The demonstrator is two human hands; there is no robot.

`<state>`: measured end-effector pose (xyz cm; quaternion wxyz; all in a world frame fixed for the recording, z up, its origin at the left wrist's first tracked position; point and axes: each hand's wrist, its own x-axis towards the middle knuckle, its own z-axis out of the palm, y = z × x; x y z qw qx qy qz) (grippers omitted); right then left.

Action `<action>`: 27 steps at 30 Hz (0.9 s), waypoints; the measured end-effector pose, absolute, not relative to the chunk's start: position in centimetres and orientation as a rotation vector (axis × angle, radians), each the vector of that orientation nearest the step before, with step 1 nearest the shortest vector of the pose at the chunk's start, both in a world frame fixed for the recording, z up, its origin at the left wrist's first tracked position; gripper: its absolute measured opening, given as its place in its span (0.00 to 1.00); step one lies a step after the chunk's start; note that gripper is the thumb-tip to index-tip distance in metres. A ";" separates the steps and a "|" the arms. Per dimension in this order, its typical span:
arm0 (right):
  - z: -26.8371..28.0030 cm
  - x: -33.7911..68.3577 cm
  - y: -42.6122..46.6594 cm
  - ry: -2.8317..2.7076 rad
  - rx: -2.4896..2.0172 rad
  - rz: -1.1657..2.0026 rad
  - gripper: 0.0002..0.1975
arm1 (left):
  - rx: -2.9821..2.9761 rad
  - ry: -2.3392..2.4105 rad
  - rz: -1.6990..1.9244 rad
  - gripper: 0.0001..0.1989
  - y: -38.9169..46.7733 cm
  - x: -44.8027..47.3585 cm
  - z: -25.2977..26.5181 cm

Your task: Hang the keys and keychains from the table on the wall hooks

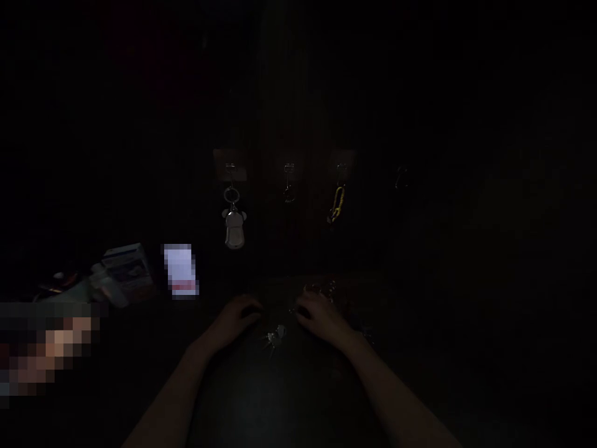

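Note:
The scene is very dark. My left hand [240, 316] rests low over the table with its thumb apart from the curved fingers, and nothing shows between them. To its right, a small bunch of keys [275, 336] lies on the table, between my two hands and touched by neither. My right hand [321, 316] has its fingers bent down and drawn together; a tiny glint shows at the fingertips, too dim to name. Just behind that hand sits a dim cluster of shiny ring-like things [321, 288], partly hidden by it.
Facing me, hooks carry a pale bear-shaped keychain [234, 229], a small dark ring-like item [289, 195] and a yellow cord loop [339, 200]. Another hook [401, 178] is faint at right. Leftward are a lit, blurred-out screen [181, 270], a box [128, 270] and a bottle-like object [108, 285].

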<state>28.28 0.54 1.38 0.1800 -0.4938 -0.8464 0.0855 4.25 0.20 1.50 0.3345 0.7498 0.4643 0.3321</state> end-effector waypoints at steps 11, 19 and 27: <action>1.8 27.9 0.3 -2.353 -1.310 0.247 0.06 | 1.583 1.310 1.002 0.13 0.3 5.3 2.3; 2.2 26.4 -0.5 -2.003 -1.197 0.497 0.15 | 1.056 1.033 1.081 0.15 -0.7 7.4 2.0; 1.6 25.5 -0.8 -1.925 -1.107 0.718 0.20 | 1.028 1.011 1.070 0.14 -1.0 8.0 1.9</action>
